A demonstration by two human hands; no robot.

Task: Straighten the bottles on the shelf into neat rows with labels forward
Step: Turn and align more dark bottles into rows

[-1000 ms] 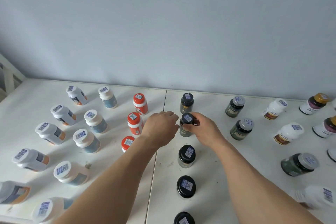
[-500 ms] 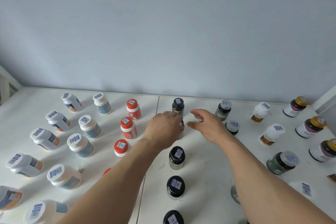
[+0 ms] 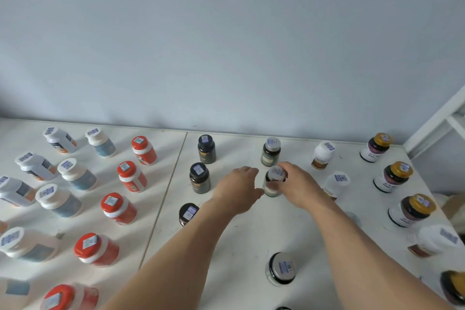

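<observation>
A dark green bottle with a silver cap stands second in its column on the white shelf. My right hand is closed around it from the right. From the left, my left hand touches the same bottle with fingers and thumb. Behind it stands another silver-capped bottle. To the left is a column of black-capped bottles, upright. A further silver-capped bottle stands near me.
Red-capped bottles and white-capped bottles fill the left half in columns. White bottles and gold-capped bottles stand at the right. The wall runs behind; a white shelf frame rises at the far right.
Both hands left the black-capped bottle column and moved right to the silver-capped bottle, now held between them. The view has shifted right too.
</observation>
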